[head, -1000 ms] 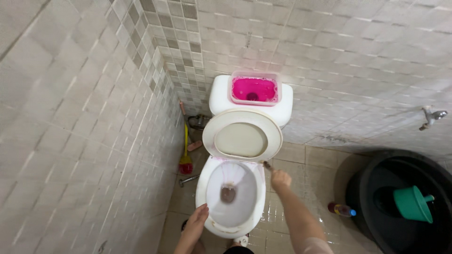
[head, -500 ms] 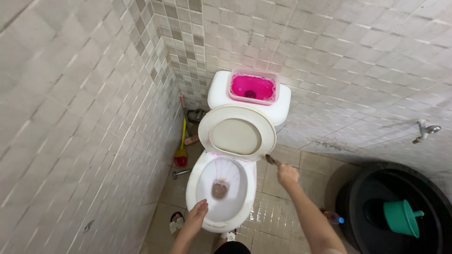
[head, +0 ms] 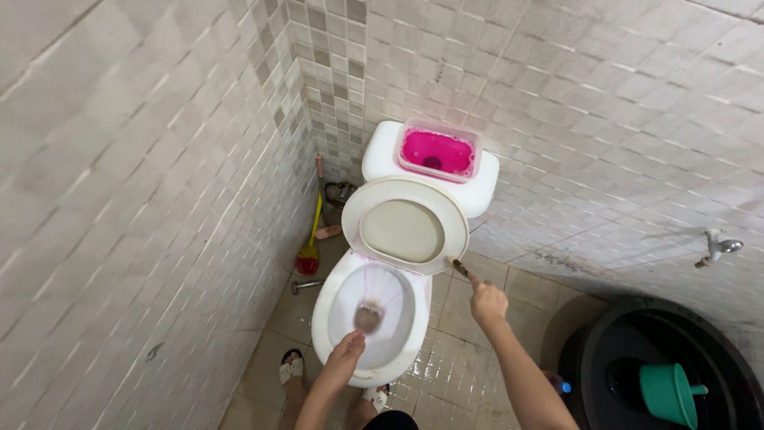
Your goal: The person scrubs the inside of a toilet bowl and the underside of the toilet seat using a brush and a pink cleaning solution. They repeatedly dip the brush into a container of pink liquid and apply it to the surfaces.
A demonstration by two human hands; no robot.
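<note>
Nearest, the left hand (head: 348, 350) is resting with loose fingers on the front rim of the one white toilet bowl (head: 350, 362), smooth glossy ceramic, while two sandalled feet (head: 290, 368) are standing on the wet tiled floor (head: 454, 374), which is leaving only a narrow strip between the bowl and the left wall. The right hand (head: 488, 302) is closing around a thin brush handle (head: 461, 268), whose tip is touching the right edge of the raised oval lid (head: 403, 225). Farther back, one rectangular tub of pink liquid (head: 438, 151) is sitting on the cistern (head: 382, 155), one red-and-yellow brush (head: 310, 253) is leaning in the corner, and at the right one round black basin (head: 716, 350) is holding one green scoop (head: 664, 390).
</note>
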